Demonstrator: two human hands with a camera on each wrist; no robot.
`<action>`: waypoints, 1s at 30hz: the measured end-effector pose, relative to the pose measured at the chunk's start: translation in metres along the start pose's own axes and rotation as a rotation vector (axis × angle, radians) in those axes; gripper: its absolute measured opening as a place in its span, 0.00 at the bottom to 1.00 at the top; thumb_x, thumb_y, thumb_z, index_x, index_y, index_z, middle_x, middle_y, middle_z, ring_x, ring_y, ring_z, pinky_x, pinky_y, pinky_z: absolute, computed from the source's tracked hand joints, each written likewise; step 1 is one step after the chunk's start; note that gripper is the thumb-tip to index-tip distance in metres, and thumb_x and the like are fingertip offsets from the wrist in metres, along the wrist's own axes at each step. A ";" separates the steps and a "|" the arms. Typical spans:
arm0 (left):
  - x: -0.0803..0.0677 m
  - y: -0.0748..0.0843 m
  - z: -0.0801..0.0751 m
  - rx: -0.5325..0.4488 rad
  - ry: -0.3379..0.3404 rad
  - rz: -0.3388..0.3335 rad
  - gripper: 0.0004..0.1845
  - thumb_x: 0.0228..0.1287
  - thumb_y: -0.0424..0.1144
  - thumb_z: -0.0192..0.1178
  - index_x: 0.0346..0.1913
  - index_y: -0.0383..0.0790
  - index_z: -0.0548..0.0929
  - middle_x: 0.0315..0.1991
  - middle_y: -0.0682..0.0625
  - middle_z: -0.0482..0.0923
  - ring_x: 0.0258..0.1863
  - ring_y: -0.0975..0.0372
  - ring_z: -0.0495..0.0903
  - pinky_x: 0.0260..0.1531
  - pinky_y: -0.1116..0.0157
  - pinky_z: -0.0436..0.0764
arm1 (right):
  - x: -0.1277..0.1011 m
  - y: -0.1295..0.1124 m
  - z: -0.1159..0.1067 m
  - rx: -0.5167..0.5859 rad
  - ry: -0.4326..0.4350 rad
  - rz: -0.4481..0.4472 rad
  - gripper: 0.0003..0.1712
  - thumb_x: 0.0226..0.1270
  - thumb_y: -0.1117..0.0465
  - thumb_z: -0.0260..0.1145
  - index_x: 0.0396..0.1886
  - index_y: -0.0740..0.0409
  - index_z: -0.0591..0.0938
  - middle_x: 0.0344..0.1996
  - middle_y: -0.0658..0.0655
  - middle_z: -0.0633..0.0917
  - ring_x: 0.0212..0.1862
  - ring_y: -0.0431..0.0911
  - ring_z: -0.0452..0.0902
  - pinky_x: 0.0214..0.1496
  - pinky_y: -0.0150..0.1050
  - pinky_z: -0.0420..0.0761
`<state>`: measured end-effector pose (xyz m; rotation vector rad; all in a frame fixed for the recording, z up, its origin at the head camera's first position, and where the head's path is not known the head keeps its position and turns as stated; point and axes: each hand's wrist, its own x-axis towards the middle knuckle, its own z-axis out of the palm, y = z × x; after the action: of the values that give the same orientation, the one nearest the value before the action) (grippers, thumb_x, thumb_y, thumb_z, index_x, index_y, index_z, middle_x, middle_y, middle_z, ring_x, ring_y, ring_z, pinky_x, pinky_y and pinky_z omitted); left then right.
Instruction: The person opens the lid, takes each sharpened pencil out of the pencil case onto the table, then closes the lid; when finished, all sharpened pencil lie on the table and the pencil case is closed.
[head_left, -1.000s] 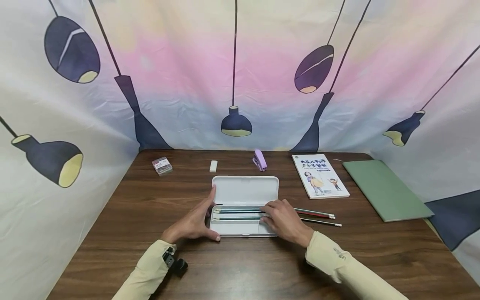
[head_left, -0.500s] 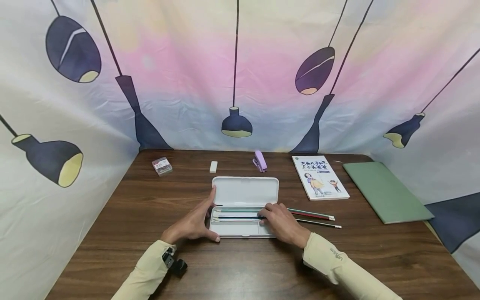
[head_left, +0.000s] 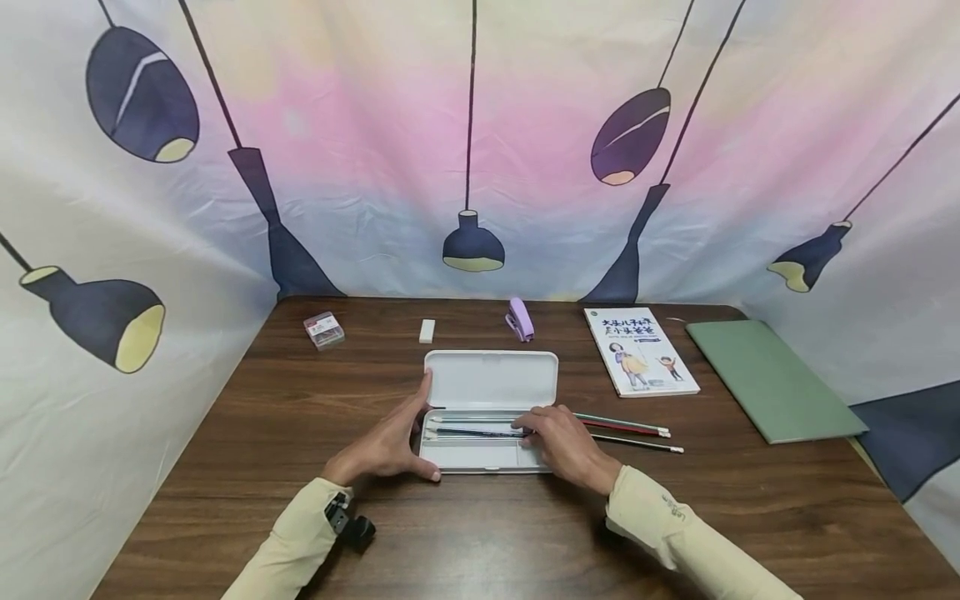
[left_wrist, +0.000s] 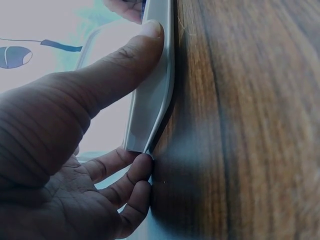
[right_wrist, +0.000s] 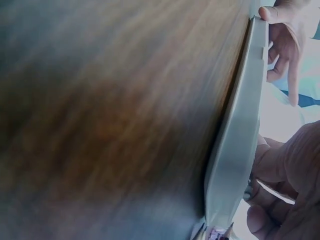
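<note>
Staples in a small clear box [head_left: 325, 330] sit far left on the wooden table [head_left: 480, 533], with a white eraser [head_left: 427, 331] and a purple stapler [head_left: 520, 320] along the back edge. Next comes the left hand [head_left: 386, 446]: its fingers lie fairly straight and spread against the left end of the open white pencil case [head_left: 487, 379], thumb pressed along the near edge, seemingly bracing the case so it does not slide. The case lies at table centre, lid folded back flat. Its tray holds a dark blue pencil [head_left: 476, 432] lying lengthwise. The right hand [head_left: 564, 437] has its fingers curled over the tray's right end, pinching that pencil's end. Just right of it, three more pencils [head_left: 630, 429] lie on the table, within easy reach. Further right are an illustrated book [head_left: 640, 351] and a green folder [head_left: 772, 379].
</note>
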<state>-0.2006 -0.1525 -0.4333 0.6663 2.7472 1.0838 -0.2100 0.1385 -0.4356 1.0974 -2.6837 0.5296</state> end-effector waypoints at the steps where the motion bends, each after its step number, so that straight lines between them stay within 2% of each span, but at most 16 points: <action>1: 0.000 0.000 0.000 0.001 0.001 -0.001 0.76 0.25 0.51 0.79 0.71 0.48 0.30 0.50 0.46 0.68 0.39 0.59 0.68 0.40 0.60 0.70 | 0.000 0.000 0.000 0.015 0.007 0.012 0.15 0.52 0.70 0.67 0.40 0.53 0.83 0.34 0.47 0.83 0.36 0.38 0.76 0.36 0.36 0.70; 8: 0.001 0.001 -0.001 0.000 0.003 0.010 0.76 0.25 0.50 0.79 0.71 0.48 0.30 0.50 0.45 0.68 0.38 0.58 0.69 0.40 0.60 0.70 | 0.000 0.002 -0.004 0.124 0.124 0.081 0.12 0.52 0.71 0.67 0.36 0.54 0.85 0.30 0.47 0.82 0.35 0.39 0.76 0.37 0.39 0.73; 12: 0.003 0.001 -0.002 -0.005 0.007 0.024 0.75 0.25 0.49 0.79 0.71 0.47 0.31 0.50 0.45 0.68 0.38 0.58 0.69 0.39 0.59 0.70 | -0.001 0.005 -0.008 0.226 0.176 0.138 0.10 0.54 0.73 0.65 0.34 0.56 0.85 0.31 0.48 0.82 0.35 0.38 0.77 0.37 0.36 0.75; 14: 0.003 0.001 -0.001 -0.004 0.004 0.010 0.76 0.25 0.49 0.79 0.71 0.48 0.30 0.50 0.46 0.68 0.39 0.58 0.69 0.40 0.59 0.70 | -0.002 0.006 -0.010 0.261 0.191 0.155 0.10 0.54 0.73 0.65 0.33 0.56 0.84 0.31 0.48 0.81 0.35 0.38 0.77 0.36 0.35 0.76; 19: 0.002 0.001 0.000 -0.005 -0.003 -0.027 0.76 0.23 0.50 0.79 0.71 0.51 0.31 0.51 0.46 0.68 0.40 0.58 0.69 0.41 0.58 0.70 | -0.008 0.011 -0.012 0.263 0.223 0.186 0.11 0.54 0.74 0.65 0.33 0.55 0.84 0.32 0.47 0.81 0.35 0.38 0.76 0.36 0.36 0.75; 30: 0.002 -0.001 0.002 -0.011 0.000 -0.011 0.76 0.23 0.51 0.79 0.71 0.50 0.31 0.53 0.44 0.67 0.40 0.57 0.69 0.41 0.58 0.70 | -0.021 0.027 -0.026 0.208 0.311 0.301 0.11 0.53 0.74 0.66 0.31 0.55 0.83 0.30 0.47 0.80 0.30 0.38 0.73 0.33 0.38 0.73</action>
<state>-0.2022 -0.1513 -0.4349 0.6484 2.7396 1.0959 -0.2132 0.1798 -0.4254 0.5897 -2.5648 0.9632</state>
